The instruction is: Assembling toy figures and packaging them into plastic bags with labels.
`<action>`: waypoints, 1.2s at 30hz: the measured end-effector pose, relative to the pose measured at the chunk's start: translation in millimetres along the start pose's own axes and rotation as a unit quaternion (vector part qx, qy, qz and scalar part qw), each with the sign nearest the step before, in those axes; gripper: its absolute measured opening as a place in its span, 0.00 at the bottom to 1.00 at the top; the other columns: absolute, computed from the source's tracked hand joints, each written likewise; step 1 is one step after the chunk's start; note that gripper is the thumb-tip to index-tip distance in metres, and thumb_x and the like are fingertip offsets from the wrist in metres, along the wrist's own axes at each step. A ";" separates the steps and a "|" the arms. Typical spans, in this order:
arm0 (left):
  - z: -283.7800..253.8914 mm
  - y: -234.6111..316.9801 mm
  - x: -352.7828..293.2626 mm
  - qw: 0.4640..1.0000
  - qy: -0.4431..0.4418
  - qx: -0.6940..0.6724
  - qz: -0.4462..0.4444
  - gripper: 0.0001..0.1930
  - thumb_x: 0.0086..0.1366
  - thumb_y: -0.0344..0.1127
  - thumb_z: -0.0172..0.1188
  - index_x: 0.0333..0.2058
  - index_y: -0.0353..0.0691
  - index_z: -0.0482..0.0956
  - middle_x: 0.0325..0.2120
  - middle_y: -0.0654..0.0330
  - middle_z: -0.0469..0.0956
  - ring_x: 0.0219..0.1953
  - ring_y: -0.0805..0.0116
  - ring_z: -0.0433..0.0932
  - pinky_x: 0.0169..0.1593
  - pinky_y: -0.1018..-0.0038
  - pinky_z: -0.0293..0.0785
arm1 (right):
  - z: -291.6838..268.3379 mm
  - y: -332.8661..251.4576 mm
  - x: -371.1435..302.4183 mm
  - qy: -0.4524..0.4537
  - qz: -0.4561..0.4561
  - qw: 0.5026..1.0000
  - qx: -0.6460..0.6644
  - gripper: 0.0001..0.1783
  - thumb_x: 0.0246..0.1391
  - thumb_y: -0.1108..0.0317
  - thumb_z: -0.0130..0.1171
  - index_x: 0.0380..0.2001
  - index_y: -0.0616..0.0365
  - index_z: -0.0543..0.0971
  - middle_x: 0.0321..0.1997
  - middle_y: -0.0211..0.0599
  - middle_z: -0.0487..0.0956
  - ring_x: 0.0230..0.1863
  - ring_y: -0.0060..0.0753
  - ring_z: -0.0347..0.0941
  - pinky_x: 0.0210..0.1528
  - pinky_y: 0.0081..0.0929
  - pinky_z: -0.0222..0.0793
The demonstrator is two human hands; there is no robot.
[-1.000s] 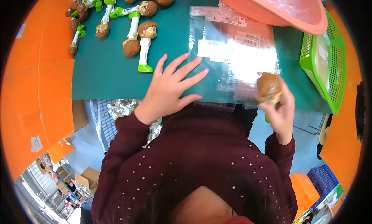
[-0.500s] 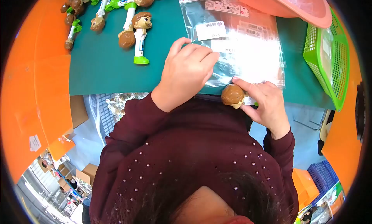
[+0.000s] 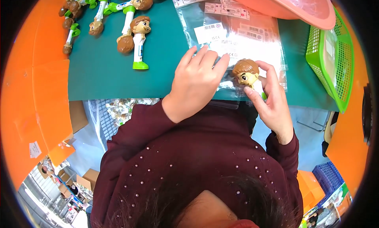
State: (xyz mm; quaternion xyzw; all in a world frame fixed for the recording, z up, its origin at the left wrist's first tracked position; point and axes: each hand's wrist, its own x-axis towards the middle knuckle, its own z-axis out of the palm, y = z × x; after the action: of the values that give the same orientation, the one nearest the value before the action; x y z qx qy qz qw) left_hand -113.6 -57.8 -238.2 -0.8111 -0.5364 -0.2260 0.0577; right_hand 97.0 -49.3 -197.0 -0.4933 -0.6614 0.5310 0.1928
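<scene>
My right hand point(image 3: 275, 99) is closed around a toy figurine point(image 3: 245, 72) with brown hair and a white body. Its painted head points up and to the left, and my palm and fingers hide much of its body. Beside it, my left hand point(image 3: 195, 84) lies over the lower left of a stack of clear plastic bags point(image 3: 256, 60), fingers apart and touching the top bag. The bags bear printed header strips and white labels. Left of that hand, a similar figurine point(image 3: 139, 44) with a green base lies on the green table point(image 3: 106, 76).
More figurines point(image 3: 94, 21) lie at the far left. A pink basin point(image 3: 272, 7) overhangs the far end of the bags. On the right stands a green plastic basket point(image 3: 335, 78). Orange panels point(image 3: 47, 82) flank the table; a blue crate point(image 3: 108, 121) with shiny packs sits below its front edge.
My right hand has lifted and tilted the figurine, turning its painted side into view above the bags. My left hand has shifted slightly, its fingers spreading over the bag.
</scene>
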 end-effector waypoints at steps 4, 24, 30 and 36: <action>-10.0 -4.1 1.9 0.996 -0.018 -0.087 -0.022 0.18 0.50 0.30 0.62 0.43 0.44 0.80 0.34 0.60 0.78 0.45 0.59 0.79 0.54 0.58 0.71 | 10.8 18.1 4.3 0.095 -0.073 0.992 0.027 0.23 0.58 0.68 0.58 0.53 0.61 0.63 0.25 0.42 0.80 0.26 0.31 0.74 0.34 0.26 0.67; -12.2 -13.3 16.9 0.991 0.016 -0.119 -0.057 0.02 0.54 0.30 0.61 0.26 0.42 0.77 0.23 0.61 0.75 0.33 0.63 0.79 0.52 0.57 0.69 | 14.4 -13.1 0.2 0.162 -0.140 0.937 -0.275 0.29 0.40 0.73 0.70 0.51 0.47 0.80 0.33 0.40 0.81 0.30 0.37 0.78 0.33 0.25 0.72; -44.7 -14.0 30.4 0.997 -0.031 -0.067 -0.026 0.05 0.54 0.32 0.63 0.31 0.43 0.81 0.29 0.62 0.80 0.40 0.64 0.80 0.60 0.54 0.61 | 13.7 -58.0 8.6 0.092 -0.127 0.889 -0.430 0.40 0.44 0.70 0.65 0.64 0.51 0.66 0.27 0.38 0.74 0.25 0.42 0.74 0.31 0.35 0.71; -94.7 -19.3 38.9 0.996 -0.026 -0.085 -0.018 0.07 0.54 0.29 0.60 0.33 0.40 0.80 0.33 0.60 0.80 0.46 0.61 0.78 0.64 0.48 0.56 | 3.2 -97.0 6.1 -0.032 -0.140 0.925 -0.351 0.45 0.44 0.78 0.60 0.68 0.50 0.59 0.35 0.47 0.79 0.34 0.51 0.76 0.34 0.41 0.71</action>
State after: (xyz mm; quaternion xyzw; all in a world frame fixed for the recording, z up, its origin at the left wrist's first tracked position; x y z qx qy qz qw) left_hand -147.2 -48.7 -140.0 -0.8087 -0.5313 -0.2505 -0.0292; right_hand 48.4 -40.8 -113.2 -0.4146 -0.8737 0.2478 0.0581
